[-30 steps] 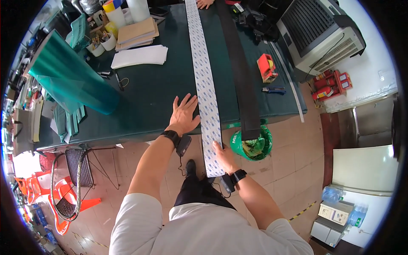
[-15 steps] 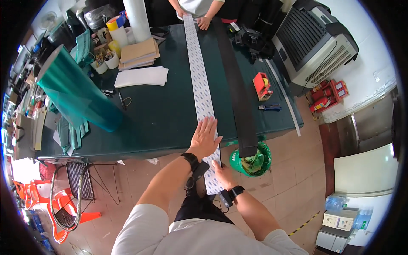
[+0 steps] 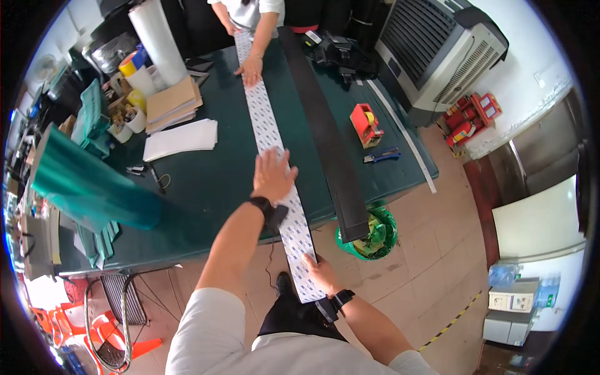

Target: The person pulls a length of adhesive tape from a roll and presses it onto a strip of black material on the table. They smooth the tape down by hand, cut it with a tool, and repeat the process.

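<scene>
A long white strip with a repeated blue print (image 3: pixel 265 119) runs from the far side of the table, past its front edge, toward my body. A thin black edge shows beneath its near part. My left hand (image 3: pixel 274 176) lies flat on the strip with fingers spread, over the table. At the near end, my right hand (image 3: pixel 322 275) grips the strip's right edge, thumb on top and fingers mostly hidden underneath. Across the table, a co-worker's hand (image 3: pixel 251 70) presses on the strip, and their other hand (image 3: pixel 234 30) is at its far end.
On the dark green table (image 3: pixel 206 181), a black strip (image 3: pixel 325 144) overhangs a green bin (image 3: pixel 384 234). Nearby are a red tape dispenser (image 3: pixel 366 127), a blue cutter (image 3: pixel 382 155) and a narrow white strip (image 3: pixel 406 140). Left are white sheets (image 3: pixel 181 140) and a green film roll (image 3: pixel 94 181).
The view has shifted. My left hand has moved farther forward along the strip. The co-worker's hand has come from beside the strip onto it. My right hand keeps its grip.
</scene>
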Demonstrator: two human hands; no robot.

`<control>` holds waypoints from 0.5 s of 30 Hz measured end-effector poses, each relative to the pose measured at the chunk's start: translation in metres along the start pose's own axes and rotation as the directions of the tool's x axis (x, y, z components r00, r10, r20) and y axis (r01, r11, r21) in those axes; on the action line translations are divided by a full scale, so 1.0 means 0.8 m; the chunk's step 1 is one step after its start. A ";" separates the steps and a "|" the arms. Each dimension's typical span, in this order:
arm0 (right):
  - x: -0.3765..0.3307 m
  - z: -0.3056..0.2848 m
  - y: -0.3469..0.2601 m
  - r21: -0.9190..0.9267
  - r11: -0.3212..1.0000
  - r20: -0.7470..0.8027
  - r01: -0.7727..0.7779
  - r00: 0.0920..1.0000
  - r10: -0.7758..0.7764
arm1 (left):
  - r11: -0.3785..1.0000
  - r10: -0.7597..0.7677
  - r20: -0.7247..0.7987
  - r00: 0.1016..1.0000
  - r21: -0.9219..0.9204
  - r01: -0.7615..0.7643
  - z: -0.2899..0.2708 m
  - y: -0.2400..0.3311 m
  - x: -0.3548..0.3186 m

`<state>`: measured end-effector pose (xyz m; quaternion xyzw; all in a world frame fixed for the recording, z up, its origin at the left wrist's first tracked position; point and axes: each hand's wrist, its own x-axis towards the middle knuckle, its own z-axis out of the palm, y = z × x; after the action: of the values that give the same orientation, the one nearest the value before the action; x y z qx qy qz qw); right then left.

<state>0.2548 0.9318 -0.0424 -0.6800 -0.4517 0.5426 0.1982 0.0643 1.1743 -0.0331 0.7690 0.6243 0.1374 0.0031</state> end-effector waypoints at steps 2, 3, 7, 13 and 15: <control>0.001 0.003 0.004 0.009 1.000 -0.028 0.001 1.000 -0.001 | 0.996 0.010 0.002 1.000 0.084 -0.010 0.004 -0.033 0.050; 0.001 0.003 0.007 0.009 1.000 -0.038 0.015 0.999 -0.014 | 0.993 0.027 -0.006 1.000 0.119 -0.026 0.005 -0.044 0.069; -0.009 -0.009 -0.013 0.032 0.999 -0.011 -0.004 1.000 0.004 | 0.997 0.015 -0.061 0.998 0.076 -0.011 0.024 -0.060 0.087; -0.008 -0.016 -0.023 0.061 0.994 0.032 -0.094 0.995 0.092 | 0.992 0.116 0.075 0.990 0.038 -0.119 0.004 -0.006 0.019; -0.003 -0.019 -0.002 0.014 0.999 -0.006 -0.037 0.999 0.037 | 0.971 0.205 0.126 0.971 -0.151 -0.186 -0.024 0.046 -0.059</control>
<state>0.2680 0.9342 -0.0346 -0.6885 -0.4345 0.5472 0.1943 0.0869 1.1177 -0.0179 0.8325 0.5326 0.1256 0.0867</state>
